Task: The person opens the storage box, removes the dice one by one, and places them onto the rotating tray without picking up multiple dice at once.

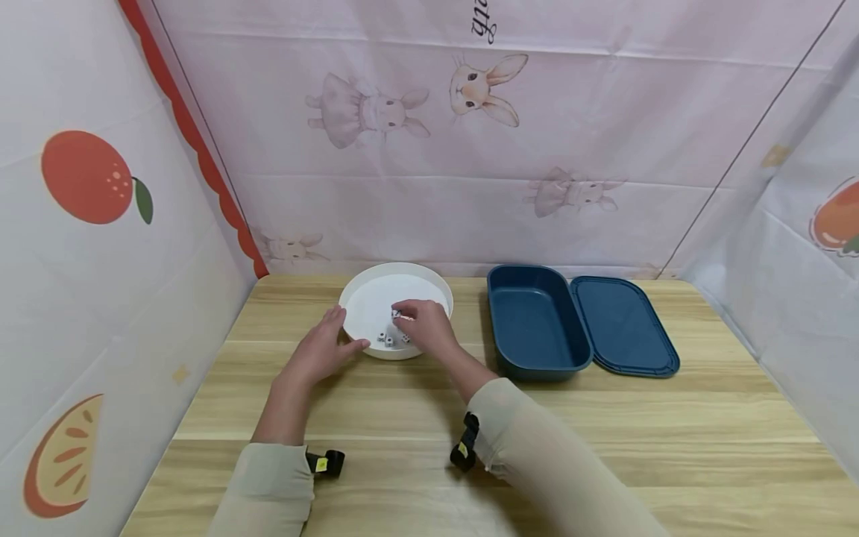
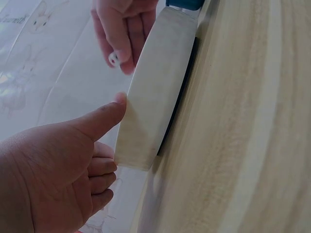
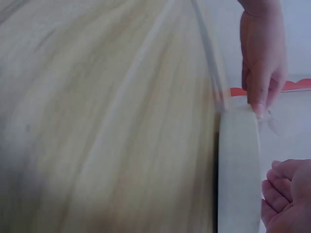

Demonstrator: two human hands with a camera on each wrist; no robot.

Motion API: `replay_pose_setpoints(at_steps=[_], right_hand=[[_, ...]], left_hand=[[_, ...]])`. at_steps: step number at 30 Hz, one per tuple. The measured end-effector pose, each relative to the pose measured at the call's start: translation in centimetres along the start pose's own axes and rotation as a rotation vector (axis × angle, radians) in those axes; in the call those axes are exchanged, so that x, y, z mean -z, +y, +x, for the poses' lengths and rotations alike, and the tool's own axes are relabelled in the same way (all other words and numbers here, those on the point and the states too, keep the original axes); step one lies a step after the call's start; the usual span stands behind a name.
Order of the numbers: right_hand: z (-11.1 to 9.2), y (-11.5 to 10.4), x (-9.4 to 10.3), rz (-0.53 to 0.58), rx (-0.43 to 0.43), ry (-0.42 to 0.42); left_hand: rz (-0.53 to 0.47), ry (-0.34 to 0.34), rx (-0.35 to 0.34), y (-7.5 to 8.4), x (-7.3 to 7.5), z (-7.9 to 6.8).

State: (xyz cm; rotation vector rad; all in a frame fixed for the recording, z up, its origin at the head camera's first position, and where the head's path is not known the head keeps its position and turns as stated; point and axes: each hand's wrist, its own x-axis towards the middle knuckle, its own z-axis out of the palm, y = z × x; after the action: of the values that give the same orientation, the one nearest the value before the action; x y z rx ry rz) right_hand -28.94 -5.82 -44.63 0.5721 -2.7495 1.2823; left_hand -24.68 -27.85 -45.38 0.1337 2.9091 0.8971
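Observation:
A round white tray (image 1: pixel 365 298) stands on the table, with several small white dice (image 1: pixel 388 341) lying near its front. Over the tray, my right hand (image 1: pixel 426 326) pinches a white die (image 1: pixel 396 314) between thumb and fingertips; the left wrist view also shows this die (image 2: pixel 114 58) above the rim. My left hand (image 1: pixel 322 349) rests against the tray's left side, thumb at the front rim and fingers along the outer edge. In the left wrist view its thumb (image 2: pixel 104 119) touches the rim. The tray's wall hides its inside in both wrist views.
To the right of the tray stands a deep blue rectangular box (image 1: pixel 537 321). Its flat blue lid (image 1: pixel 625 326) lies on the wooden table (image 1: pixel 376 425), right beside the box. Printed cloth (image 1: pixel 429 209) hangs behind the table and on both sides.

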Motion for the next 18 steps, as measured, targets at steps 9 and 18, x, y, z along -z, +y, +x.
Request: replay_pose_setpoints(at_steps=[9,18], right_hand=[[0.2,0.2,-1.3,-0.156,0.007,-0.04],[-0.1,0.1,-1.2,-0.122,-0.029,-0.042]], left_hand=[[0.006,-0.007,-0.007,-0.1,-0.1,0.0],[-0.002,-0.009,0.008,0.0,-0.1,0.0]])
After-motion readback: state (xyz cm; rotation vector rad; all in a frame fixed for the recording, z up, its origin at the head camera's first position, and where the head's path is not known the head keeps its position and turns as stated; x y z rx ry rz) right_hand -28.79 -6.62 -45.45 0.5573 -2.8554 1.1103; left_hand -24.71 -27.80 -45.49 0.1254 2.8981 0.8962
